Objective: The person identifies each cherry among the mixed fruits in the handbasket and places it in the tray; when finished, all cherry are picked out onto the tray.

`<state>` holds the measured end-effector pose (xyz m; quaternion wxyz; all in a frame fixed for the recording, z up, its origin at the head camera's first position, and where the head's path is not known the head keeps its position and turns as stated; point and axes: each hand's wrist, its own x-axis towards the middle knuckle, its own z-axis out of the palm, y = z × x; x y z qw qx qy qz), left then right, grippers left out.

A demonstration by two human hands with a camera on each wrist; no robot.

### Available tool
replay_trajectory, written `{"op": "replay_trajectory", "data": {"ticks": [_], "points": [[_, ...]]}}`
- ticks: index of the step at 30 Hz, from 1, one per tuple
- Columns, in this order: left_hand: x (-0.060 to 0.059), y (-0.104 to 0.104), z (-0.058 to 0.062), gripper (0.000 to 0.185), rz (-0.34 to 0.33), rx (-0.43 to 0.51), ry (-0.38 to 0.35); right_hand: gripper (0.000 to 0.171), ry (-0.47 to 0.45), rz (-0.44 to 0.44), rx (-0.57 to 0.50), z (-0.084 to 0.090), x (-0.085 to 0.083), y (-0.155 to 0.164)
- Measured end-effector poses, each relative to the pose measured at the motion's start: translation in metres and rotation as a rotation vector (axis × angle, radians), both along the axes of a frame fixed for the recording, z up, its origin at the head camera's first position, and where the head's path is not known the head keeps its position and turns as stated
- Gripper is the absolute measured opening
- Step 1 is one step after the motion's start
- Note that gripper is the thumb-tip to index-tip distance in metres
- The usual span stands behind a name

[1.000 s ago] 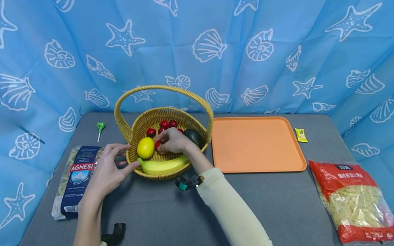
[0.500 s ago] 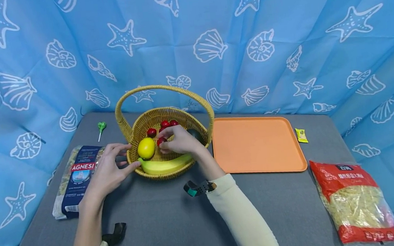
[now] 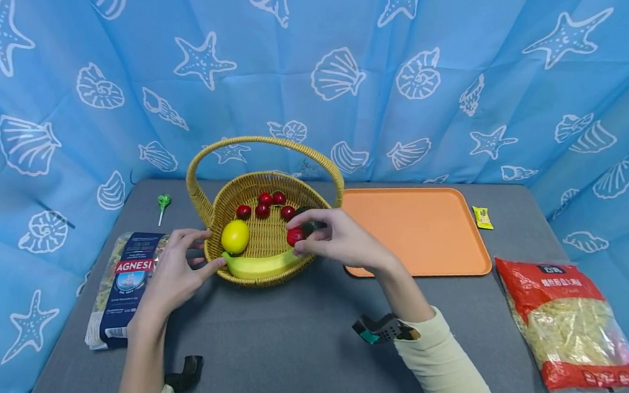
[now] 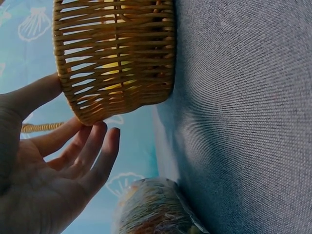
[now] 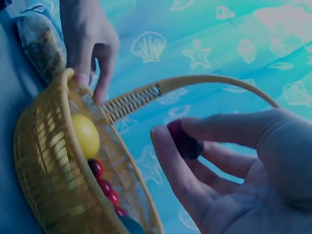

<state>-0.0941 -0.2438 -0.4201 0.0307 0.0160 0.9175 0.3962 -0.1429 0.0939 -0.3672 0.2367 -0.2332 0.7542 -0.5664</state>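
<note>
Basket (image 4: 119, 53): woven wicker-look strands, ribbed, faint sheen. Loose cherries (image 3: 262, 210): smooth, glossy, small highlights. Held cherry (image 3: 295, 235): smooth skin, gloss hard to judge. Lemon (image 3: 235, 236): smooth, low gloss. Banana (image 3: 261, 266): smooth, near matt. Tray (image 3: 421, 231): smooth plastic by look, satin. Tabletop (image 3: 261, 357): woven cloth, matt, fine ribbed grain. Red bag (image 3: 569, 321): clear and printed plastic film, glossy, crinkled. Sleeves (image 3: 443, 360): soft matt cloth

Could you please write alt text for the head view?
A person's right hand pinches a red cherry over the right side of a wicker basket holding cherries, a yellow fruit and a banana, while the left hand touches its left side. An orange tray lies right of the basket.
</note>
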Motion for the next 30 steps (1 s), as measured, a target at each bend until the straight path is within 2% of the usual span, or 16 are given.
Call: {"op": "replay_trajectory", "data": {"ticks": [3,6,9,12,15,19,21,25,30], "points": [[0.000,0.000,0.000,0.064,-0.002,-0.002,0.002,0.034,0.016,-0.017,-0.009,0.002,0.007,0.024],[-0.001,-0.001,-0.001,0.064,-0.004,-0.004,0.005,0.034,0.086,-0.026,-0.013,0.000,0.011,0.050],[-0.001,-0.001,-0.001,0.064,-0.007,-0.004,0.004,0.033,0.150,-0.054,-0.031,-0.006,0.010,0.076],[-0.001,-0.001,-0.001,0.065,-0.009,-0.003,-0.003,0.033,0.169,-0.117,-0.069,-0.016,0.003,0.097],[0.000,-0.001,-0.001,0.066,-0.012,-0.001,-0.010,0.033,0.152,-0.237,-0.066,-0.028,-0.006,0.110],[0.000,-0.001,0.000,0.066,-0.013,0.000,-0.013,0.039,0.128,-0.411,0.017,-0.047,-0.025,0.113],[0.000,-0.001,0.000,0.066,-0.013,-0.001,-0.014,0.041,0.134,-0.470,0.067,-0.058,-0.036,0.110],[0.000,-0.001,0.000,0.066,-0.014,-0.004,-0.017,0.041,0.176,-0.533,0.134,-0.081,-0.057,0.104],[0.000,-0.001,0.000,0.065,-0.011,-0.001,-0.016,0.038,0.192,-0.555,0.188,-0.099,-0.074,0.097]]}}
